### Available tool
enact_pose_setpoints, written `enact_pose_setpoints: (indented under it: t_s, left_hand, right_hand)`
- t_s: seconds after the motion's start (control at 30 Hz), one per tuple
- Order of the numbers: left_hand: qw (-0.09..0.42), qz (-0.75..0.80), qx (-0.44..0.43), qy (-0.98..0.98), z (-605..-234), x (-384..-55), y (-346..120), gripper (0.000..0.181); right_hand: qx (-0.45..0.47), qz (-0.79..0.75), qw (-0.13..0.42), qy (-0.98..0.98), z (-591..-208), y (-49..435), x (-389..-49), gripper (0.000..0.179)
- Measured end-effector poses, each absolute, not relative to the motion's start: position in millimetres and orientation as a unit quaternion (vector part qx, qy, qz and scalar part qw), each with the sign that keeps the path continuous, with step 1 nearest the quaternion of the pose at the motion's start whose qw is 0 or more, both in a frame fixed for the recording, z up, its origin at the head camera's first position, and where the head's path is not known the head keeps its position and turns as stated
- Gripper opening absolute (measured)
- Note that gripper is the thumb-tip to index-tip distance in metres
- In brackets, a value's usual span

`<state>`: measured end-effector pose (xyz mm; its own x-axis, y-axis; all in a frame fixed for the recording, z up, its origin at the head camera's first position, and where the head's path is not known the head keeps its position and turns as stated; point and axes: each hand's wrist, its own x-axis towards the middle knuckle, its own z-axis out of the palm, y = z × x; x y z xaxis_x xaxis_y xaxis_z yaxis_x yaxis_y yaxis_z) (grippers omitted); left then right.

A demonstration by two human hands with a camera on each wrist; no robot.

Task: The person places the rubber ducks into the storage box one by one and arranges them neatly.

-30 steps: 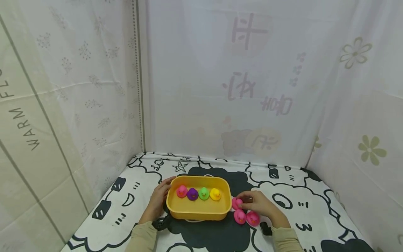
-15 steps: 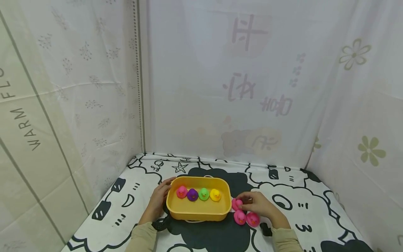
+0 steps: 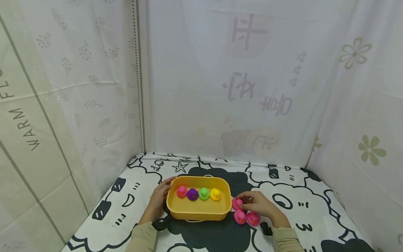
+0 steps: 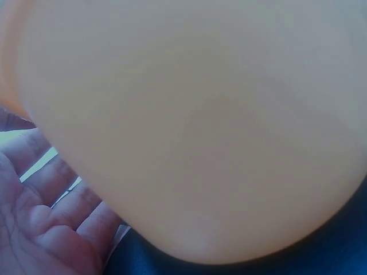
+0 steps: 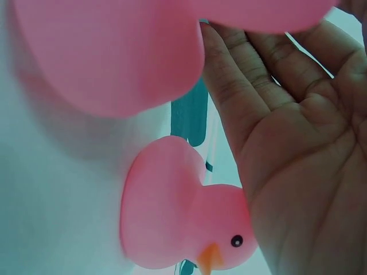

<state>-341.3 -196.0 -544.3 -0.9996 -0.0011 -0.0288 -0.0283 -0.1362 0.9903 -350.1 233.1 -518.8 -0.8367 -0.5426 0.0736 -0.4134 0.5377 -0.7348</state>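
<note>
A yellow tray [image 3: 198, 210] sits in front of me, holding a row of small rubber ducks: pink [image 3: 181, 191], purple [image 3: 192, 194], green [image 3: 204, 193] and yellow [image 3: 215, 194]. My left hand [image 3: 157, 201] rests along its left side, fingers [image 4: 63, 177] extended against the outer wall; the left wrist view is mostly blurred tray. Just right of the tray, my right hand [image 3: 256, 203] pinches a pink rubber duck [image 3: 234, 204] between thumb and fingers. Two more pink ducks, one left [image 3: 240, 217] and one right [image 3: 253, 218], stand just below that hand.
A white cloth [image 3: 132, 210] with black cartoon drawings covers the table. Pale printed curtains [image 3: 201, 87] close in the back and both sides. Each wrist wears a black band [image 3: 161, 224] next to a beige sleeve [image 3: 141, 238].
</note>
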Motion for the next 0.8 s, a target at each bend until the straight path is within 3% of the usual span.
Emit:
enact_pose_setpoints:
  t_s: [0.57,0.8]
  left_hand:
    - [0.007,0.754,-0.019,0.657,-543.8,-338.9,-194.6,0.046]
    - [0.001,0.755,-0.016,0.655,-545.0,-340.1,-194.9,0.044]
  right_hand:
    - [-0.245,-0.410,0.077,0.875,-524.8,230.5,-352.8,0.028]
    - [-0.246,-0.409,0.027,0.878,-524.1,230.4,-352.5,0.027]
